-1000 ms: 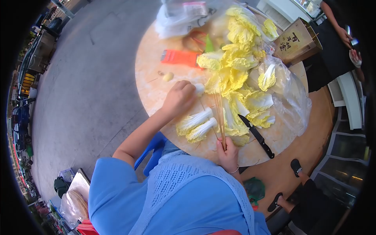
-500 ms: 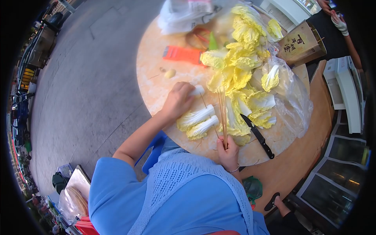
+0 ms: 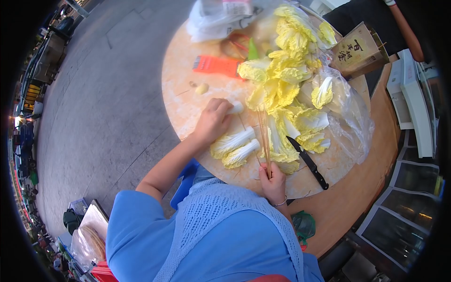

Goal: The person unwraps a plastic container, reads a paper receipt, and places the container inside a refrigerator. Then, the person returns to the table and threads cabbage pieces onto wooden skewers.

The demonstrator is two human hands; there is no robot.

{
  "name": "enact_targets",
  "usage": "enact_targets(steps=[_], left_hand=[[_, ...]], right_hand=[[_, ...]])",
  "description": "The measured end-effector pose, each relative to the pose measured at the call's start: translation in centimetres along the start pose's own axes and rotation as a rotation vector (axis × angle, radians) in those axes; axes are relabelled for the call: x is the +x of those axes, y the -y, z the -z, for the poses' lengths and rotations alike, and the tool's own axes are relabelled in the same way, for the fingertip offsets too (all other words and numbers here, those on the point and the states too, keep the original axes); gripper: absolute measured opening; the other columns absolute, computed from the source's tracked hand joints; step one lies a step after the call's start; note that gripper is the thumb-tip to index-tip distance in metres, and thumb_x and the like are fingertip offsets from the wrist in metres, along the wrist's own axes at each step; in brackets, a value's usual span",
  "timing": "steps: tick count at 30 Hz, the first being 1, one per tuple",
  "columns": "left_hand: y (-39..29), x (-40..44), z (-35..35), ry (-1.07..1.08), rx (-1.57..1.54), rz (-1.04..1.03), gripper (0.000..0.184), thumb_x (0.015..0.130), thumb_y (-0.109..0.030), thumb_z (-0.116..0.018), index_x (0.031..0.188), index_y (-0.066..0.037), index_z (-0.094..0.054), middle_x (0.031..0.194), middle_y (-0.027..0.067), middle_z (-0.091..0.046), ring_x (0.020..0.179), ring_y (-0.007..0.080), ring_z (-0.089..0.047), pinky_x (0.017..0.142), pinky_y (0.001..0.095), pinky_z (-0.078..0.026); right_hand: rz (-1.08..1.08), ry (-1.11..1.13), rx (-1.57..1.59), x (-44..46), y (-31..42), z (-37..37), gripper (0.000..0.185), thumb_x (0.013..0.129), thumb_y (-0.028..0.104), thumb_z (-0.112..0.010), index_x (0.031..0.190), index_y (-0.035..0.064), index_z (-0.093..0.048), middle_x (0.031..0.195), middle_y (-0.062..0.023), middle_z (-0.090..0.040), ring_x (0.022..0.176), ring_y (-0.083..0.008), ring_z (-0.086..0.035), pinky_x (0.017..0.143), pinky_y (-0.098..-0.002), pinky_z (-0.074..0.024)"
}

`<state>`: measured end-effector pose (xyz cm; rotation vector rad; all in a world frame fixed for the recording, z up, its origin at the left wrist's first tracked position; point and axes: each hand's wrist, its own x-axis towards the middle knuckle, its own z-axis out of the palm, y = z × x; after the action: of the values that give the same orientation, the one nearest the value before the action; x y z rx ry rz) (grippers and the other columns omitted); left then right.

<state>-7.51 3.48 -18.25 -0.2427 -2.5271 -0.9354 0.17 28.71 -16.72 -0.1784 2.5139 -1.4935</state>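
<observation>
My left hand (image 3: 213,121) is closed around a rolled piece of napa cabbage (image 3: 236,108), whose white end shows past the fingers. A thin skewer runs from that piece down to two more cabbage rolls (image 3: 238,140), which lie side by side on the round table (image 3: 188,113). My right hand (image 3: 273,182), with a bracelet at the wrist, grips a bundle of bamboo skewers (image 3: 266,141) that points away from me. The lower end of the skewer through the rolls is close to this hand. Loose yellow cabbage leaves (image 3: 282,91) are heaped beyond the skewers.
A black-handled knife (image 3: 307,162) lies right of the leaves. An orange peeler-like tool (image 3: 217,66), a white plastic bag (image 3: 218,21) and a clear bag (image 3: 350,117) are also on the table. A printed carton (image 3: 359,51) stands far right, near another person's arm (image 3: 408,30).
My hands stay almost in place, holding the same things. At the upper right, the other person has shifted and their gloved hand has mostly left view. A foot at the lower right is gone.
</observation>
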Motion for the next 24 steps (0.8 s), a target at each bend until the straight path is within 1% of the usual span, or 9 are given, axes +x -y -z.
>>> enact_targets(steps=[2, 8, 11, 12, 14, 17, 18, 20, 24], left_hand=[[0.0, 0.0, 0.1, 0.03, -0.041, -0.023, 0.025, 0.07, -0.003, -0.066, 0.094, -0.001, -0.057, 0.094, 0.0142, -0.058, 0.088, 0.0311, -0.057, 0.076, 0.0363, -0.049], [-1.1, 0.1, 1.1, 0.211, -0.262, 0.345, 0.024, 0.073, -0.005, -0.066, 0.095, 0.0, -0.056, 0.092, 0.0134, -0.058, 0.083, 0.0251, -0.059, 0.072, 0.0317, -0.049], [-0.8, 0.1, 1.2, 0.26, -0.274, 0.374, 0.025, 0.074, -0.005, -0.065, 0.097, 0.0, -0.057, 0.092, 0.0125, -0.058, 0.084, 0.0233, -0.059, 0.07, 0.0306, -0.049], [-0.6, 0.0, 1.1, 0.26, -0.274, 0.375, 0.025, 0.074, -0.005, -0.065, 0.097, 0.0, -0.057, 0.092, 0.0125, -0.058, 0.084, 0.0233, -0.059, 0.07, 0.0306, -0.049], [-0.3, -0.2, 1.1, 0.266, -0.226, 0.209, 0.027, 0.075, -0.006, -0.065, 0.1, 0.0, -0.056, 0.095, 0.0128, -0.058, 0.084, 0.0239, -0.059, 0.071, 0.0304, -0.049], [-0.5, -0.2, 1.5, 0.286, -0.256, 0.181, 0.029, 0.075, -0.006, -0.064, 0.102, 0.0, -0.056, 0.101, 0.0136, -0.056, 0.086, 0.0248, -0.059, 0.071, 0.0304, -0.049], [-0.4, -0.3, 1.5, 0.289, -0.258, 0.18, 0.029, 0.075, -0.006, -0.064, 0.102, 0.0, -0.056, 0.101, 0.0136, -0.056, 0.086, 0.0248, -0.059, 0.071, 0.0304, -0.049], [-0.1, -0.4, 1.6, 0.309, -0.269, 0.112, 0.029, 0.075, -0.005, -0.063, 0.103, 0.0, -0.055, 0.105, 0.0142, -0.055, 0.089, 0.0257, -0.058, 0.072, 0.0309, -0.049], [0.2, -0.5, 1.8, 0.311, -0.263, 0.038, 0.029, 0.075, -0.002, -0.059, 0.104, 0.0, -0.055, 0.107, 0.0149, -0.054, 0.093, 0.0262, -0.057, 0.074, 0.0314, -0.049]], right_hand=[[-0.011, 0.0, 0.026, -0.1, -0.1, -0.1, 0.009, 0.082, 0.008, -0.061, 0.086, -0.0005, -0.059, 0.057, -0.0024, -0.05, 0.051, -0.0069, -0.043, 0.046, -0.0256, -0.0365], [0.043, -0.015, 0.01, -0.2, -0.4, -0.2, 0.008, 0.082, 0.008, -0.061, 0.084, 0.0001, -0.058, 0.055, -0.0036, -0.049, 0.049, -0.0084, -0.044, 0.045, -0.0266, -0.0365], [0.075, -0.022, -0.023, -0.2, -0.4, -0.3, 0.008, 0.083, 0.008, -0.06, 0.085, 0.0007, -0.058, 0.055, -0.0048, -0.049, 0.048, -0.0097, -0.044, 0.045, -0.0275, -0.0368], [0.074, -0.022, -0.023, -0.2, -0.4, -0.3, 0.008, 0.083, 0.008, -0.06, 0.085, 0.0007, -0.058, 0.055, -0.0048, -0.049, 0.048, -0.0097, -0.044, 0.045, -0.0275, -0.0368], [0.061, 0.003, -0.067, 0.0, -0.3, -0.3, 0.009, 0.082, 0.01, -0.059, 0.083, 0.002, -0.056, 0.06, -0.0157, -0.055, 0.051, -0.0301, -0.056, 0.047, -0.0366, -0.0417], [0.083, -0.008, -0.065, 0.0, 0.0, -0.3, 0.009, 0.082, 0.01, -0.059, 0.081, 0.002, -0.055, 0.06, -0.0164, -0.055, 0.053, -0.032, -0.057, 0.048, -0.0377, -0.0421], [0.081, -0.009, -0.066, 0.0, -0.1, -0.3, 0.009, 0.082, 0.01, -0.059, 0.081, 0.002, -0.055, 0.06, -0.0164, -0.055, 0.053, -0.032, -0.057, 0.048, -0.0377, -0.0421], [0.102, -0.017, -0.049, 0.0, -0.4, -0.5, 0.01, 0.083, 0.01, -0.059, 0.085, 0.0003, -0.057, 0.056, -0.0093, -0.051, 0.048, -0.016, -0.05, 0.046, -0.0313, -0.0392], [0.106, -0.012, -0.058, 0.2, -0.5, -0.4, 0.011, 0.084, 0.01, -0.059, 0.085, 0.0002, -0.056, 0.056, -0.01, -0.051, 0.048, -0.0166, -0.049, 0.047, -0.0315, -0.0395]])
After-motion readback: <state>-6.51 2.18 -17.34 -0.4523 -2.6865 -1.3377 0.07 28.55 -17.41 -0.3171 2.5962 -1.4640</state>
